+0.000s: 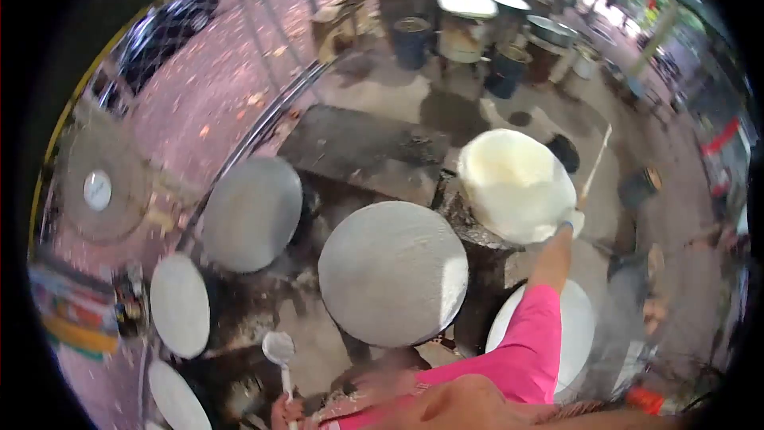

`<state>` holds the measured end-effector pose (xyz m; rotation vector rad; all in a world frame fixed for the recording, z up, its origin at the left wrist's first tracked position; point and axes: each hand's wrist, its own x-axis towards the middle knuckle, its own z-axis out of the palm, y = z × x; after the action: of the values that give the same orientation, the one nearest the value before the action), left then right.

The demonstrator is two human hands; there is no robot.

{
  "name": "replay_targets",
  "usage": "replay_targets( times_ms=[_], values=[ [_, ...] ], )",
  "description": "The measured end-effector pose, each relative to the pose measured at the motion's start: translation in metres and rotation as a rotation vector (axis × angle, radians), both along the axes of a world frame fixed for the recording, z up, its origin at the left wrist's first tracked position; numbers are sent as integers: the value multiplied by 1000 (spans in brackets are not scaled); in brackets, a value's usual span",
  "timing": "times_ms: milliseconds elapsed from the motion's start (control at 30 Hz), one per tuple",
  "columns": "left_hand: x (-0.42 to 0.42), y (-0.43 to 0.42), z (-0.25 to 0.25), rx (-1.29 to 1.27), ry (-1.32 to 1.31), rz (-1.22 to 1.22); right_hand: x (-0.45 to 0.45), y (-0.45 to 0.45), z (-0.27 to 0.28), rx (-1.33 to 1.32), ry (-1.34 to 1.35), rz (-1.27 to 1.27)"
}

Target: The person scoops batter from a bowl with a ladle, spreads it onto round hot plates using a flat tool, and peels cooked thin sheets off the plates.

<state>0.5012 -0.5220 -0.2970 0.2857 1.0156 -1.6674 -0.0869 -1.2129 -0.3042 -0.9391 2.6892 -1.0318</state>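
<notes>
My left hand (pixel 288 412), low in the picture, is closed around the handle of a ladle (pixel 278 348) whose round bowl looks white. Directly ahead lies a large round grey-white surface (pixel 390 275) with a brighter white crescent along its right edge. My right arm, in a pink sleeve, stretches out to the right. My right hand (pixel 565 232) is at the lower right rim of a round, cream-coloured surface (pixel 516 185). It appears closed on a long pale stick (pixel 597 161) that points away from me; its fingers are blurred.
More round pale tops stand left: a grey one (pixel 252 213) and a white one (pixel 180 305). Another white round (pixel 579 330) lies under my right arm. A dark flat slab (pixel 358 147) lies ahead. Buckets (pixel 411 42) and drums (pixel 465 28) stand farther back. A dark container (pixel 639 189) is right.
</notes>
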Motion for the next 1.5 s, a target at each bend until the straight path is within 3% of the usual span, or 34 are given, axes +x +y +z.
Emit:
replay_targets(
  times_ms=[33,67,133,200,233,333,433,500,567,633,667,733,800,833,867,900,967,1000,1067,1100,1133,1167,1200,1267,1300,1333,1367,1400,1433,1467,1500],
  values=[
    [-11,-5,16,-48,-11,6,36,30,54,111,-47,55],
    [-23,-10,32,-95,-23,12,45,33,63,132,48,101],
    [-57,-22,70,97,-175,251,53,31,50,110,178,192],
    [-70,1,54,34,-191,323,74,29,33,33,241,328],
    [-80,2,63,55,-379,252,93,30,24,-19,234,429],
    [-123,-1,117,103,-807,266,204,52,-3,-162,-66,851],
    [-165,44,96,95,-727,561,350,112,-10,78,-637,1185],
    [-196,76,80,86,-630,826,447,170,-2,336,-742,1437],
    [-227,113,62,61,-558,1087,524,268,18,305,-564,1941],
    [-273,148,70,230,-644,1390,585,399,41,5,-385,2455],
    [-295,167,86,333,-612,1485,599,470,60,224,-493,2633],
    [-346,209,81,438,-837,1592,606,608,78,312,-253,3049],
    [-410,264,68,478,-970,1673,607,739,49,274,328,3191],
    [-432,293,63,730,-999,1610,580,807,71,108,321,3453],
    [-450,314,58,968,-994,1525,544,870,101,-56,545,3541],
    [-467,339,47,958,-924,1546,523,924,100,-180,673,3616],
    [-459,389,13,1008,-795,1593,501,1027,116,-300,1185,3682],
    [-471,415,-30,985,-747,1593,477,1063,116,-376,1377,3670],
    [-488,454,-113,1167,-527,1641,442,1108,37,-857,1475,3732],
    [-492,469,-145,1137,-346,1530,425,1118,31,-1080,1491,3761],
    [-496,488,-165,1109,-185,1420,410,1124,62,-1085,1489,3802],
    [-502,493,-156,1203,-352,1219,408,1130,81,-808,1515,3811],
    [-500,488,-160,1283,-347,1126,414,1127,89,-526,1537,3798],
    [-485,486,-167,1432,-375,918,427,1103,40,-373,1656,3619],
    [-487,492,-150,1177,-434,1124,425,1089,22,-417,1744,3624],
    [-474,487,-145,1077,-179,1471,413,1076,26,-171,1703,3613],
    [-469,492,-126,858,-70,1683,411,1063,21,-119,1651,3592],
    [-467,494,-91,627,49,1873,408,1049,35,15,1612,3569],
    [-461,491,-38,622,5,1979,408,1033,47,21,1547,3558],
    [-466,497,-10,355,46,2077,405,1024,62,19,1472,3557],
    [-461,492,95,625,-190,2015,398,1013,100,-74,980,3690]
  ],
)
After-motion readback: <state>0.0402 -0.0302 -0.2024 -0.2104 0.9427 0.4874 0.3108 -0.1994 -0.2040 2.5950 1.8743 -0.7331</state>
